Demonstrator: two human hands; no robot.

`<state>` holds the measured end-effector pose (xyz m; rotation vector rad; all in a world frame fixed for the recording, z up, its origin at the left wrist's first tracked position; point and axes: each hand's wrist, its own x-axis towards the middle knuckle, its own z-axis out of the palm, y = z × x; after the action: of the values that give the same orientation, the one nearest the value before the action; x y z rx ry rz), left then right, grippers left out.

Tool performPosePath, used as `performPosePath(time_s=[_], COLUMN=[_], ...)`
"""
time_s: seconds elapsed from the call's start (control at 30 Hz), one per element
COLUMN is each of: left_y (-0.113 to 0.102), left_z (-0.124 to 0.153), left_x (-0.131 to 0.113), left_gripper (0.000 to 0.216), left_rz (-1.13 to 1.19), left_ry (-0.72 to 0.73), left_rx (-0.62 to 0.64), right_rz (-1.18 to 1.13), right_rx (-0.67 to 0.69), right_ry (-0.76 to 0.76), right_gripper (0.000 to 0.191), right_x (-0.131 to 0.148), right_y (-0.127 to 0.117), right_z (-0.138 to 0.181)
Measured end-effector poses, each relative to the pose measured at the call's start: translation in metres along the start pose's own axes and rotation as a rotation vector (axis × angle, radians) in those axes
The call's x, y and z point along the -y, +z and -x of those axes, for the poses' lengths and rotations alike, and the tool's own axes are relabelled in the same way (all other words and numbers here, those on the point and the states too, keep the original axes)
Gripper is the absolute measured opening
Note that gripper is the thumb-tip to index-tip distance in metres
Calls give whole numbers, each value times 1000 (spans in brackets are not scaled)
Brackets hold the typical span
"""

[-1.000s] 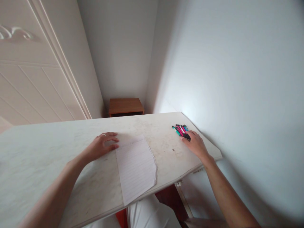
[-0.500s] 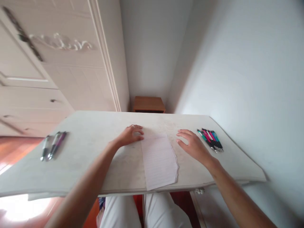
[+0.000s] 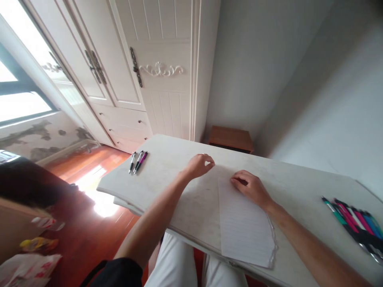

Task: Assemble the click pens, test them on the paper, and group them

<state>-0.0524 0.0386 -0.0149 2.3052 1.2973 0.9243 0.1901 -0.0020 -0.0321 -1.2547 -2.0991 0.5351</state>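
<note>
A lined sheet of white paper (image 3: 247, 227) with a torn right edge lies flat on the pale tabletop (image 3: 176, 209). My left hand (image 3: 200, 165) is just beyond its upper left corner, thumb and fingertips brought together, with nothing visible in them. At the top edge of the sheet, my right hand (image 3: 253, 189) has its fingers curled and pinched together. Whether its fingertips hold anything, or touch the paper, cannot be seen. Right of that arm lies a row of several coloured pens (image 3: 356, 223). Three pens (image 3: 138, 162) rest near the table's far left.
A white wardrobe (image 3: 170, 103) stands behind the table, beside a small brown cabinet (image 3: 230, 137). A grey-white wall (image 3: 344, 119) runs along the right. On the red wooden floor (image 3: 86, 223) at left are a dark object (image 3: 26, 179) and a plastic bag (image 3: 32, 269).
The view has swung left, bringing the window and floor into sight. Both hands have gone from spread fingers to closed ones. My right hand has moved over to the paper's top edge.
</note>
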Motion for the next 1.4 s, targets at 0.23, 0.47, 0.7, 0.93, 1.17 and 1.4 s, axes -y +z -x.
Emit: performPosePath(time_s=[0.23,0.47,0.7,0.93,1.17,1.4], left_y=[-29,-83,-124,-123,-123,-129], left_z=[10,75,132,132,130,141], left_x=[19,35,73,95,97,90], left_gripper=[24,25,58,40,38,39], left_rz=[-219,-467,-711,-662,-659,-772], left_ry=[-253,-388,-787,-645,-484,-501], left_rx=[-349,-414,-338,-281,-240,-247], right_rz=[-86,-116,-102,-117,-140,-157], right_rx=[-9,-22,-28,-38,-38,-2], right_ry=[-23,-34,-32,-38,-25,-36], right_gripper=[20,20,22,22,22,22], right_x=[-5,-6,-7,-10,-10,-10], right_y=[-1,1,3,5,3,2], right_z=[2,1,2,1,2,2])
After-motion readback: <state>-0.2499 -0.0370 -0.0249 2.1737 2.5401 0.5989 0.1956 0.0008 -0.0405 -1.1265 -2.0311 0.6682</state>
